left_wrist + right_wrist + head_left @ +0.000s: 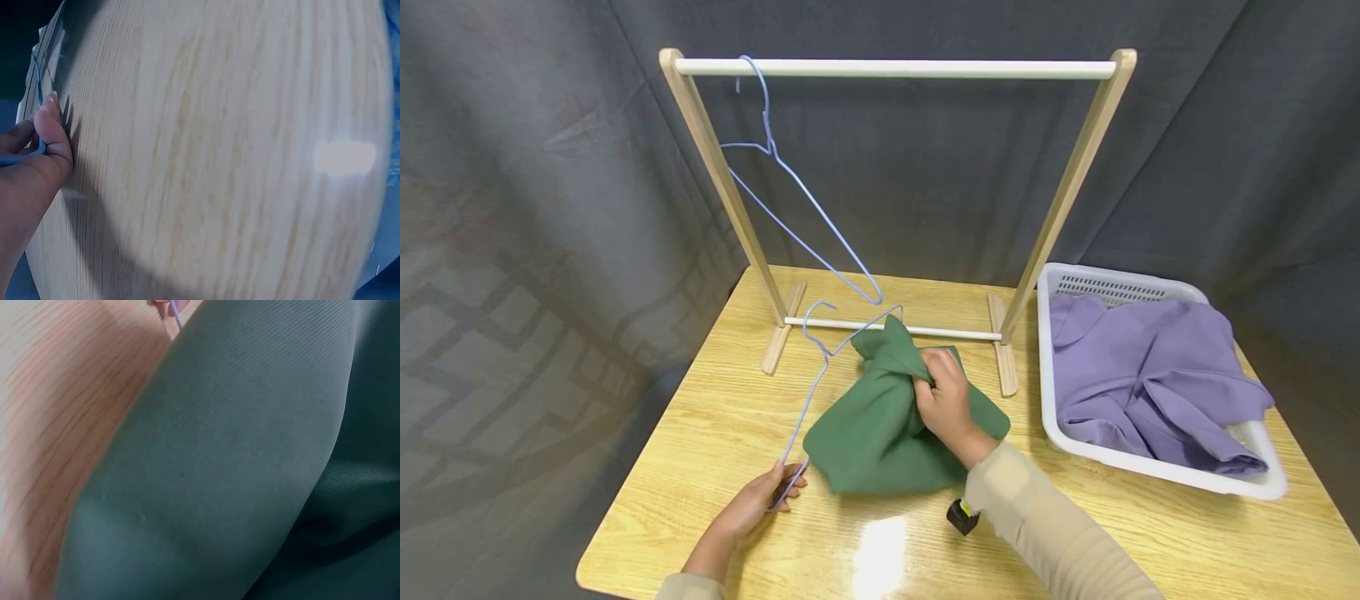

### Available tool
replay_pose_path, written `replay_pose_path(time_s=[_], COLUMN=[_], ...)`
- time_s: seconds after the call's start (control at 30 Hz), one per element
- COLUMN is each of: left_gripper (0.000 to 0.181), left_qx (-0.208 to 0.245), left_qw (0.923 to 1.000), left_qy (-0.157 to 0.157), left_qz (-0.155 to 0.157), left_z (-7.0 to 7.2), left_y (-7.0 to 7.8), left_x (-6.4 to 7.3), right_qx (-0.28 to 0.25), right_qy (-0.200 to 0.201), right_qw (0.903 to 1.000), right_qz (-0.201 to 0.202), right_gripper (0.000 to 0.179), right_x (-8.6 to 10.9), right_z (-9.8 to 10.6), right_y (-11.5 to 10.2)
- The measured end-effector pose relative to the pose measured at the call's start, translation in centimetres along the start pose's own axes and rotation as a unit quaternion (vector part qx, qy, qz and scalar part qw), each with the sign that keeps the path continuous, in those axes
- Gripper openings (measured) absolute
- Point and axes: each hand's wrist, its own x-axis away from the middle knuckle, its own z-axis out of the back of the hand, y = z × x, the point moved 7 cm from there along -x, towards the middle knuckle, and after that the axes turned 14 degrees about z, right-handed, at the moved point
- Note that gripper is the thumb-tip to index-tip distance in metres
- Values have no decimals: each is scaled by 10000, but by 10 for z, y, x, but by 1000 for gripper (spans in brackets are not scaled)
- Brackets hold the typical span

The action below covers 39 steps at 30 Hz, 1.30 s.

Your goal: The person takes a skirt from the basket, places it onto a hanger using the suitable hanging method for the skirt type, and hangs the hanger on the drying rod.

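while the green cloth (872, 437), matte and creased, spreads over the centre of the head view, the right hand (946, 398) grips its bunched folds from the right. the left hand (762, 497), lower left of centre, holds the near end of a thin pale-blue hanger (827, 358), whose far end reaches the cloth's upper edge.

No text, label, brand, number or sign is showing legibly in any of the three views.
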Motion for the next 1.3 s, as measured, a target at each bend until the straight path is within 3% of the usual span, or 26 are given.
replay_pose_path(time_s=[0.27,0.73,0.87,1.1,1.3], left_gripper=[64,66,68,67,64], left_qx=[92,-7,89,105,218], left_qw=[9999,9993,9989,9996,9997], left_qy=[-80,368,448,274,55], left_qz=[4,21,77,60,-31], left_z=[-8,-10,-11,-14,-18], left_y=[8,12,10,8,12], left_x=[-1,-4,-5,-7,-8], right_qx=[-35,-128,-119,-70,-87], right_qy=[-47,-642,-429,95,-68], right_qw=[10000,9979,9990,9999,9999], right_qz=[-62,20,-8,23,57], right_gripper=[23,20,24,26,23], right_x=[1,10,7,-4,-5], right_z=[-3,-15,-12,-2,-6], right_y=[0,-3,-3,-3,-6])
